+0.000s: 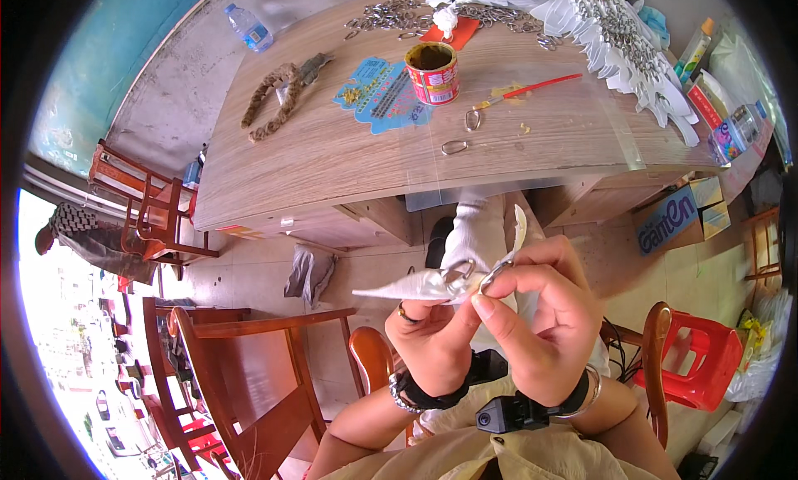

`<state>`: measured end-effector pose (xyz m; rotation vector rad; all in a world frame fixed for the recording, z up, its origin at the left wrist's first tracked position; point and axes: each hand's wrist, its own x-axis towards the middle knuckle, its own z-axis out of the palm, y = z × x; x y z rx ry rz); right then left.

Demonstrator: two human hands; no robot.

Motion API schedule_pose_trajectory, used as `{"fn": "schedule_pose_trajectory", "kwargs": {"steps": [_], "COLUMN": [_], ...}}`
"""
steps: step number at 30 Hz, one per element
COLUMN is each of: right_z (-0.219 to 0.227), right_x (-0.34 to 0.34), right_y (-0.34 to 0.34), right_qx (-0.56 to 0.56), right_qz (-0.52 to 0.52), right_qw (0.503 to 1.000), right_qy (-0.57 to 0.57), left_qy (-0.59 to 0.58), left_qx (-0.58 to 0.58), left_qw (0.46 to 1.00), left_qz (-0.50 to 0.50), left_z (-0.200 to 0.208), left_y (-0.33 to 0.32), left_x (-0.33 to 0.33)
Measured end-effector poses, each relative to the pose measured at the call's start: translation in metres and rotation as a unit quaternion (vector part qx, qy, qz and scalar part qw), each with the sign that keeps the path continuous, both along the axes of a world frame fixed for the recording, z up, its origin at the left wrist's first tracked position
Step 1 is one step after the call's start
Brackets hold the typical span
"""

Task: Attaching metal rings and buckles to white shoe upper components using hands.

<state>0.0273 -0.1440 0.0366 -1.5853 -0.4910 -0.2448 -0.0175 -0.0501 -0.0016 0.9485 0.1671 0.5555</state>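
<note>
Low in front of me, above my lap, my left hand pinches a white, pointed strip of soft material with a metal oval ring on it. Pressed close beside it, my right hand grips a second metal oval ring between thumb and forefinger. The fingertips of both hands nearly meet there. A white tail rises behind the right fingers; whether it belongs to the same strip I cannot tell. Two loose oval rings, a nearer one and a farther one, lie on the table beyond.
On the wooden table stand an open tin of dark paste and a water bottle. Nearby lie a red-handled brush, a braided loop, piled rings and white strips with rings. A red stool is at right.
</note>
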Motion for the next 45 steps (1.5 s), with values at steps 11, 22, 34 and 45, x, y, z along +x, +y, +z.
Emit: {"fn": "schedule_pose_trajectory", "kwargs": {"steps": [11,22,34,45], "right_z": [0.000,0.003,-0.007,-0.012], "right_x": [-0.005,-0.027,-0.028,-0.013], "right_y": [0.008,0.010,0.017,0.003], "right_qx": [-0.131,-0.251,-0.261,-0.240], "right_qz": [-0.079,0.056,0.057,0.028], "right_qw": [0.984,0.965,0.963,0.968], "right_qy": [-0.088,-0.046,-0.045,-0.067], "left_qy": [-0.029,0.101,-0.046,-0.035], "left_qx": [0.326,0.195,0.015,0.367], "left_qw": [0.934,0.969,0.998,0.929], "left_qz": [0.145,0.111,0.050,0.041], "left_z": [-0.014,-0.031,-0.047,-0.056], "left_y": [0.009,0.017,0.024,0.028], "left_x": [0.010,0.009,0.012,0.014]}}
